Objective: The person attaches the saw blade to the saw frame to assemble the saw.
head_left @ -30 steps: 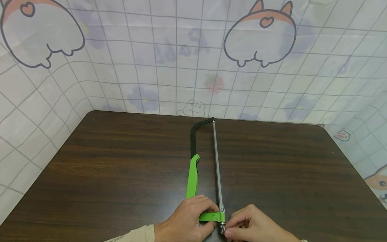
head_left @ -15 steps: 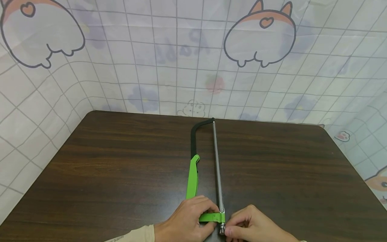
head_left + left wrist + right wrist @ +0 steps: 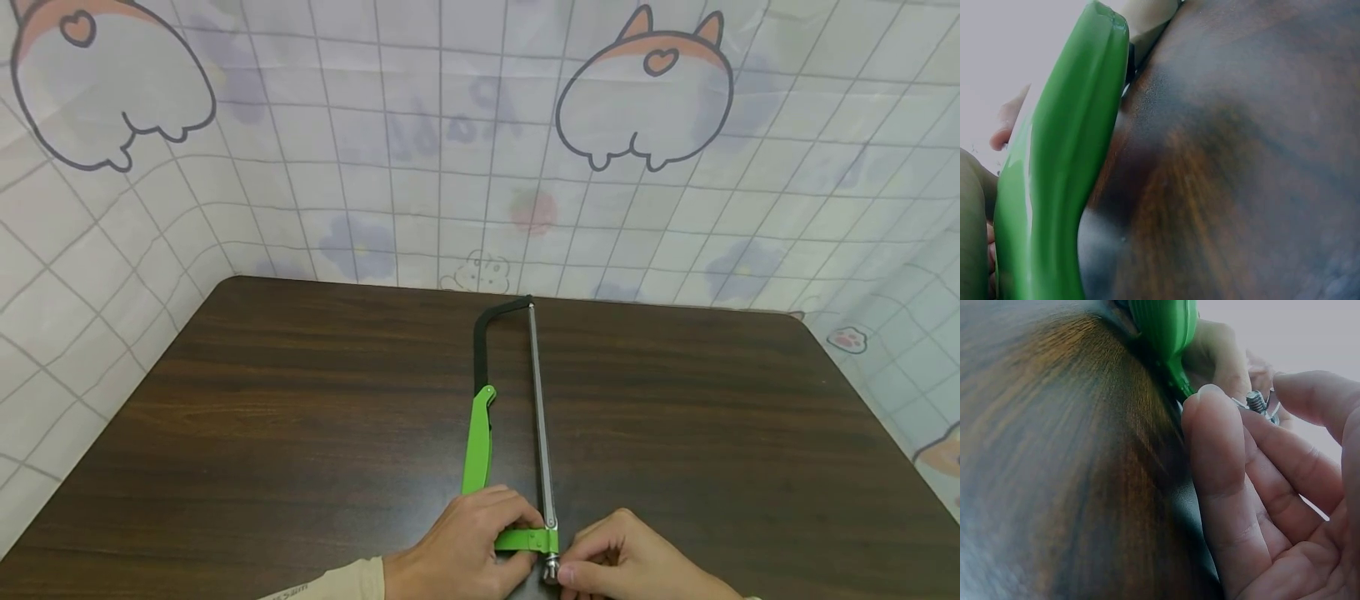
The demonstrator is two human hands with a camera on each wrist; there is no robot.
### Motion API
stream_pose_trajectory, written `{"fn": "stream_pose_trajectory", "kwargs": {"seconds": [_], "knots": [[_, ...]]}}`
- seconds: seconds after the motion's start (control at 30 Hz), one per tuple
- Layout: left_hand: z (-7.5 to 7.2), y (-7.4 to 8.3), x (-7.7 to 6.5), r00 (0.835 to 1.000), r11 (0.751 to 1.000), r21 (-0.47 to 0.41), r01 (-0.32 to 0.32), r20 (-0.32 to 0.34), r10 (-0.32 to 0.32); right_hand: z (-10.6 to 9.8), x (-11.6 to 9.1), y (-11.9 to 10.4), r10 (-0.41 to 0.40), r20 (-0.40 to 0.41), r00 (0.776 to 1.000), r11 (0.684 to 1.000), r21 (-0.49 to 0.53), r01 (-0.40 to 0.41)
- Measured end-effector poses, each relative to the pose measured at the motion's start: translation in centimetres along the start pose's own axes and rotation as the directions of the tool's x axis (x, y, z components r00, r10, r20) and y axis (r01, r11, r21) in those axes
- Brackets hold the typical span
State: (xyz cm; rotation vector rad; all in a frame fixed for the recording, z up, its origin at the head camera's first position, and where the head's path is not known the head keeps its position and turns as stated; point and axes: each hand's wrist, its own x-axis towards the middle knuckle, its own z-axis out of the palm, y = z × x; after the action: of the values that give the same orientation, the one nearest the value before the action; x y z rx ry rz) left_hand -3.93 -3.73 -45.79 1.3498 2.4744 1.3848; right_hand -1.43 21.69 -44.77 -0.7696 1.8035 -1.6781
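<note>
A hacksaw (image 3: 477, 433) with a green and black frame lies flat on the dark wooden table (image 3: 300, 417), its steel blade (image 3: 539, 417) running away from me. My left hand (image 3: 465, 546) grips the green handle end (image 3: 1054, 187) near the front edge. My right hand (image 3: 622, 558) pinches the metal wing nut (image 3: 1259, 403) on the threaded bolt at the near end of the blade, thumb and fingers curled around it. The saw's far tip (image 3: 528, 300) reaches almost to the table's back edge.
A cloth backdrop (image 3: 480, 142) with a grid and cartoon animal prints hangs behind and around the table. The table's rounded back corners show at the left and right. Nothing else lies on the wood.
Both hands stay on the saw's near end; the right fingers have shifted slightly on the wing nut. The view has tilted up a little.
</note>
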Motion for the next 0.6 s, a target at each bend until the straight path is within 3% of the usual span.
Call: {"fn": "stream_pose_trajectory", "kwargs": {"seconds": [0.13,0.33,0.6], "knots": [[0.04,-0.01,-0.05,1.0,1.0,0.006,0.003,0.001,-0.003,-0.03,-0.11,0.11,0.026,-0.001,1.0,0.999,0.022,-0.026],[0.03,0.01,-0.03,1.0,1.0,0.007,-0.003,-0.002,0.003,-0.18,-0.11,0.61,-0.051,0.011,0.999,0.999,0.02,0.05],[-0.02,0.02,-0.01,1.0,1.0,0.008,-0.004,-0.005,0.004,-0.23,0.01,0.52,-0.052,0.019,0.998,0.998,0.017,0.052]]}}
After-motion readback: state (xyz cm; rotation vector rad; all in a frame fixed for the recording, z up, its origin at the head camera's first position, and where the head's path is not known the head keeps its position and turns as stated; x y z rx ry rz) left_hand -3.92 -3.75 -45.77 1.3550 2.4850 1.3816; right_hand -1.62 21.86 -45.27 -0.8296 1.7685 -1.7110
